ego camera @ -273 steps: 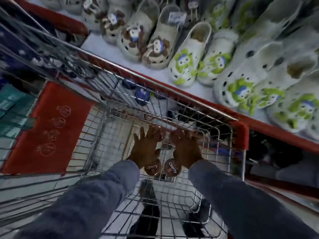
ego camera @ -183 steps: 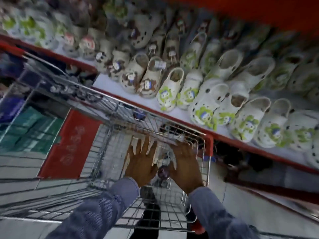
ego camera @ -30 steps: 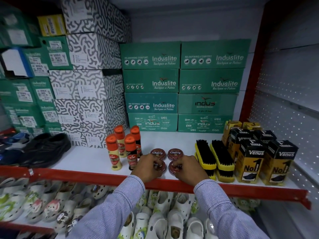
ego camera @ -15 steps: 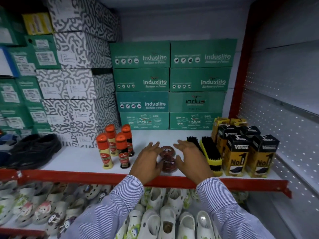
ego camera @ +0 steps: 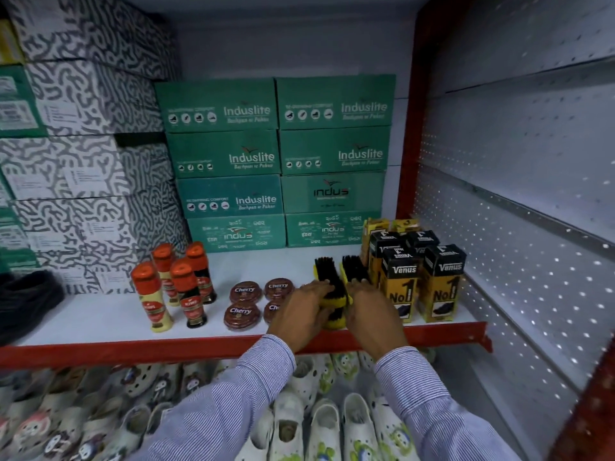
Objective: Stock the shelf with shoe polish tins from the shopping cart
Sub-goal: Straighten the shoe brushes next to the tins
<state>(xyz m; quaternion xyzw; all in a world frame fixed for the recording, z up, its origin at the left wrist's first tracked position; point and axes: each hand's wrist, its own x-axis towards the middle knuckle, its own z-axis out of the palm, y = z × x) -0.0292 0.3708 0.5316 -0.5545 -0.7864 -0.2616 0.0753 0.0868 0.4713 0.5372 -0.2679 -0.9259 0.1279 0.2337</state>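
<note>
Four round brown "Cherry" shoe polish tins lie flat on the white shelf (ego camera: 100,314) in two rows: back-left tin (ego camera: 244,292), back-right tin (ego camera: 279,288), front-left tin (ego camera: 241,316), and a front-right tin (ego camera: 273,311) half hidden by my left hand. My left hand (ego camera: 301,316) is just right of the tins, its fingers curled over the left yellow shoe brush (ego camera: 327,284). My right hand (ego camera: 371,311) lies over the front of the right shoe brush (ego camera: 354,269); its fingers are hidden. Neither hand touches a tin. The shopping cart is out of view.
Several orange-capped Kiwi polish bottles (ego camera: 181,287) stand left of the tins. Venus boxes (ego camera: 439,284) stand at the right by the perforated side wall. Green Induslite boxes (ego camera: 276,161) and patterned boxes (ego camera: 83,168) fill the back. White clogs (ego camera: 319,427) fill the shelf below the red edge (ego camera: 133,349).
Both hands have let go of the tins and moved right onto the two shoe brushes. The tins now lie uncovered in two rows.
</note>
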